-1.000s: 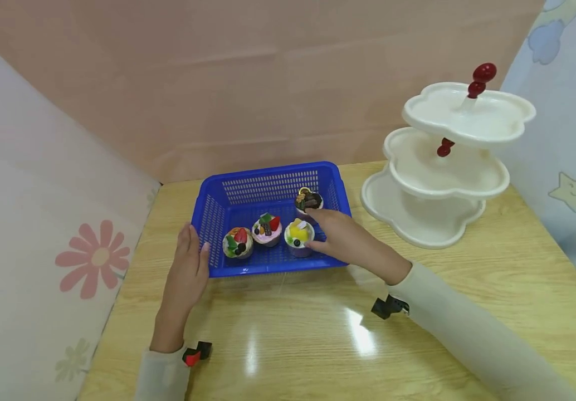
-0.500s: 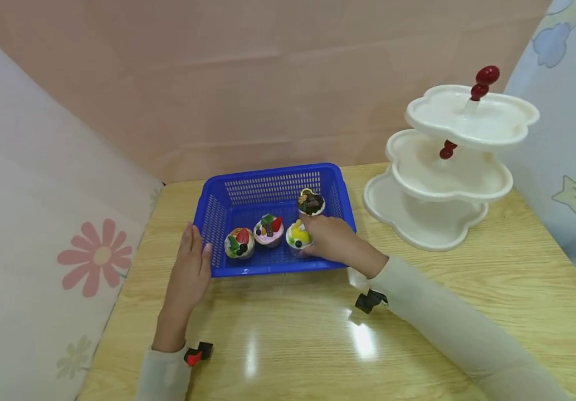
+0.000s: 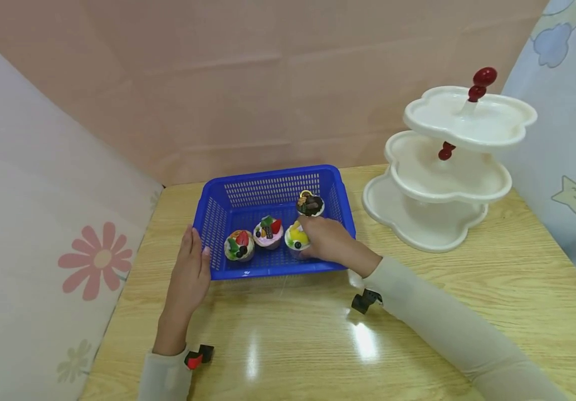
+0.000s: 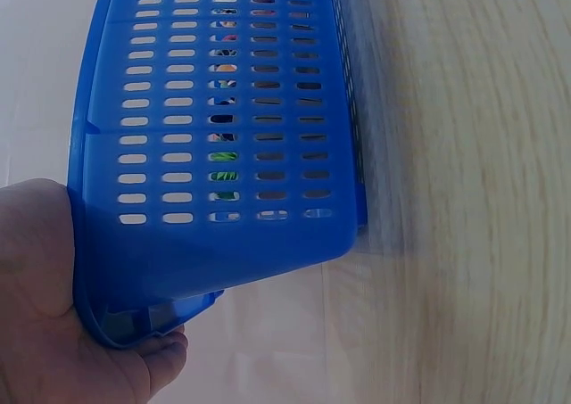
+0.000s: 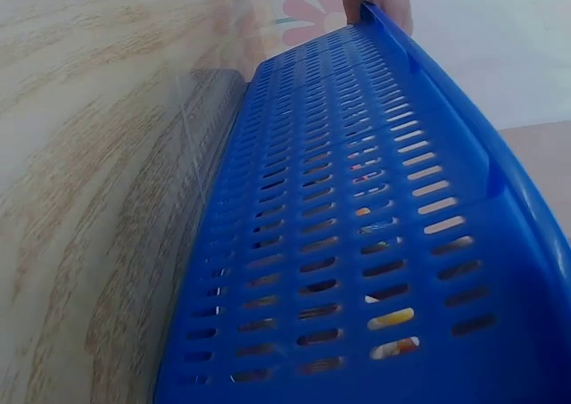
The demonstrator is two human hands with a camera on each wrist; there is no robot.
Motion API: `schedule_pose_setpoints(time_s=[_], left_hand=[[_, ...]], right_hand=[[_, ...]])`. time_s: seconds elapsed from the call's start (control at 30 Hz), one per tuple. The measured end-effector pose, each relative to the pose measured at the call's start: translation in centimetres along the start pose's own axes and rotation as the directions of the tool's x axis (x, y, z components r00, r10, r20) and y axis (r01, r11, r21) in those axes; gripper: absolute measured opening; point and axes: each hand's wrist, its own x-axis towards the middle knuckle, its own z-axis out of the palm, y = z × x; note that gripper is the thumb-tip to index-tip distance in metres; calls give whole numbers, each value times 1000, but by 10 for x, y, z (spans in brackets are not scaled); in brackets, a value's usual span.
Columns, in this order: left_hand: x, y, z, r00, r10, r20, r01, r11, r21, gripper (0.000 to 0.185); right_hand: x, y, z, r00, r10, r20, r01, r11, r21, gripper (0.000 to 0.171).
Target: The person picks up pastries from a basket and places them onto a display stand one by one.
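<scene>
Left hand (image 4: 53, 324) is pressing its palm against the corner of the blue basket (image 4: 223, 127), whose slotted wall is filling the view, colourful bits showing through the slots, wooden worktop (image 4: 473, 190) lying beside it.

Worktop (image 3: 468, 289): pale wood grain, glare showing on its surface. Pink wall (image 3: 268, 83) standing behind. Flower curtain (image 3: 42, 223) hanging left; star curtain (image 3: 569, 167) hanging right.
</scene>
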Motion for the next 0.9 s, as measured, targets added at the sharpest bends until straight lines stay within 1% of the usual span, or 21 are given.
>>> schedule_pose_setpoints(time_s=[0.27,0.43,0.67,0.77,0.9], left_hand=[[0,0,0,1000,-4,6,4,1000,-4,62],[0,0,0,1000,-10,-1,10,1000,-9,62],[1,5,-1,999,-28,24,28,1000,-10,61],[1,5,-2,999,-29,25,29,1000,-12,61],[0,3,-1,1000,-23,15,23,1000,-9,61]], right_hand=[[3,2,0,1000,-12,8,11,995,95,76],[3,4,-3,999,-33,-23,37,982,185,78],[0,6,-8,987,-96,-130,129,951,280,79],[-3,6,-8,975,-109,-193,168,931,324,78],[-7,6,-11,953,-115,-281,220,899,379,76]])
